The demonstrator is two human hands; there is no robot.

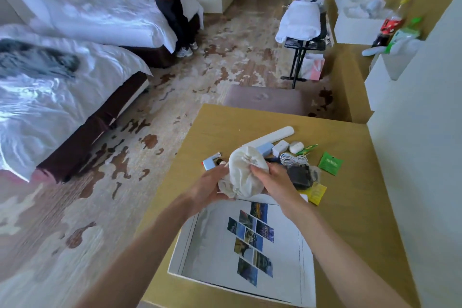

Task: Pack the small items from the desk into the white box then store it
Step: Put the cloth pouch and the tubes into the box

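Wooden desk (pixel 225 120), left grip (pixel 210 187) and right grip (pixel 272 180) both clamped on cream cloth bundle (pixel 246 172), above white box (pixel 245 245)

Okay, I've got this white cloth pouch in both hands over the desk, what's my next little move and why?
Probably lower the pouch straight down into the white box. Both hands, left and right, already grip it just above the box's far edge, and the box looks open with bare room inside.

Small items (pixel 297 157) crowd the desk (pixel 350 207) beyond the open white box (pixel 190 235); its right side lies bare
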